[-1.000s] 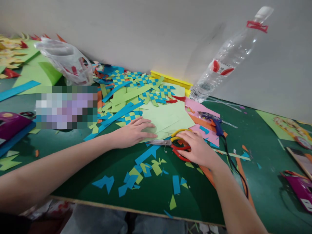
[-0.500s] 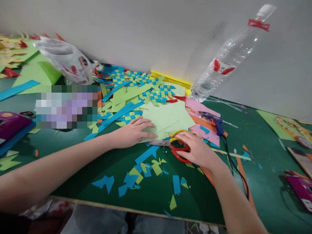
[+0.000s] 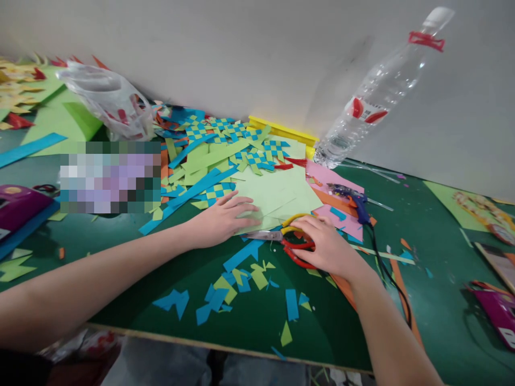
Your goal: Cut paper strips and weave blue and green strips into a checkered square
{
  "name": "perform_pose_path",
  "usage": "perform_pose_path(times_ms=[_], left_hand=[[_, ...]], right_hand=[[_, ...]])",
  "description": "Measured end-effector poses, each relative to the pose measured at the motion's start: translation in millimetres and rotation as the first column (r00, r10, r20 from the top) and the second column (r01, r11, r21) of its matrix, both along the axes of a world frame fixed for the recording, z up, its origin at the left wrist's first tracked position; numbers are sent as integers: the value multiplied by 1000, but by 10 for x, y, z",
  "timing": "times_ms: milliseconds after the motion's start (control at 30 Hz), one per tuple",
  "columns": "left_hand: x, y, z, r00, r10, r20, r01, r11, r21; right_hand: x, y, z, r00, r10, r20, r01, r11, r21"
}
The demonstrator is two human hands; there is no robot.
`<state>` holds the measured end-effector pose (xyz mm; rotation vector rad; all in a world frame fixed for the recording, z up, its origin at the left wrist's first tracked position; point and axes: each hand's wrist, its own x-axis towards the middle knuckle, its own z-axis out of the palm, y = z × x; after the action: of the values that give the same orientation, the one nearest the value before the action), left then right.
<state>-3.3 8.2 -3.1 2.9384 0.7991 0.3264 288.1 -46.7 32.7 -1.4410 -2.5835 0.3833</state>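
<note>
My left hand (image 3: 220,219) lies flat, fingers stretched out, on the near edge of a light green paper sheet (image 3: 277,194) on the green table (image 3: 422,279). My right hand (image 3: 326,245) rests on the red and yellow handles of a pair of scissors (image 3: 281,238), fingers curled over the loops; the blades lie on the table pointing left, under the sheet's corner. Blue and green paper scraps (image 3: 237,284) lie scattered in front of both hands.
Woven blue-green paper squares and strips (image 3: 225,145) pile up behind the sheet. A clear plastic bottle (image 3: 378,91) leans on the wall. A blue glue gun (image 3: 356,202) with a black cord lies on pink paper. A plastic bag (image 3: 107,99) sits far left; purple objects (image 3: 497,311) at both sides.
My right hand has shifted very slightly on the scissor handles. The left hand and the paper stay where they were.
</note>
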Motion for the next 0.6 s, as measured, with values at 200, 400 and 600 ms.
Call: perform_pose_path(times_ms=[200,400,600], left_hand=[[75,-33,5,996,13,85,-21,995,93],[24,5,14,988,-40,147,29,997,76],[-54,46,24,989,-92,114,90,996,22]], right_hand=[[86,37,-36,1000,-9,-16,9,1000,22],[88,38,-13,1000,-13,-19,13,1000,17],[137,44,3,999,-36,-27,37,999,27]])
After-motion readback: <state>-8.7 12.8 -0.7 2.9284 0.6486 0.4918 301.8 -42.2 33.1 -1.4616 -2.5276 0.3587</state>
